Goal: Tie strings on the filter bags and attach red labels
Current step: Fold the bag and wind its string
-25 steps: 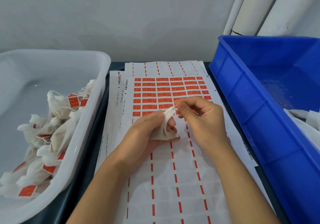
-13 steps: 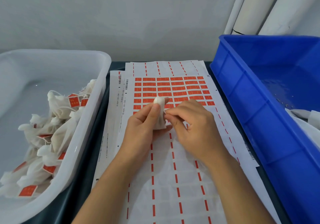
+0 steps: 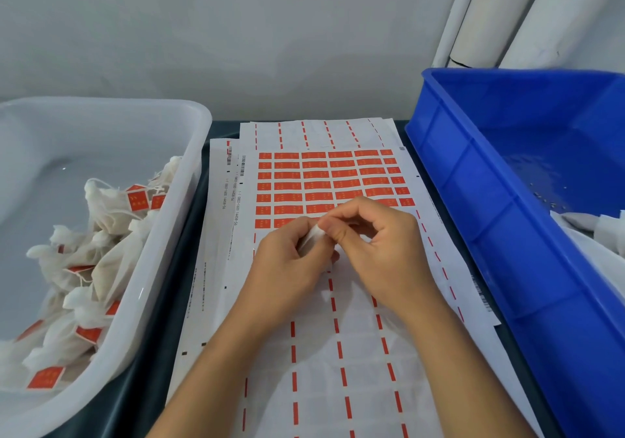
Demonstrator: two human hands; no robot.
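A small white filter bag point(image 3: 313, 236) is gripped in my left hand point(image 3: 287, 268), mostly hidden by the fingers. My right hand point(image 3: 378, 248) meets it from the right, thumb and fingertips pinching the bag's top edge. Both hands hover over a white label sheet point(image 3: 338, 353) lying on the dark table. Rows of red labels point(image 3: 324, 177) fill the sheet's far part, just beyond my fingers. The string is not visible.
A white tub point(image 3: 159, 289) on the left holds several tied filter bags with red labels point(image 3: 101, 268). A blue bin point(image 3: 500, 234) on the right holds white bags point(image 3: 598, 231) at its near right. White rolls point(image 3: 507, 15) lean against the grey wall behind.
The bag has been gathered tighter into my left hand and shows less. My right hand has closed in on its top edge; both hands sit slightly nearer the red labels.
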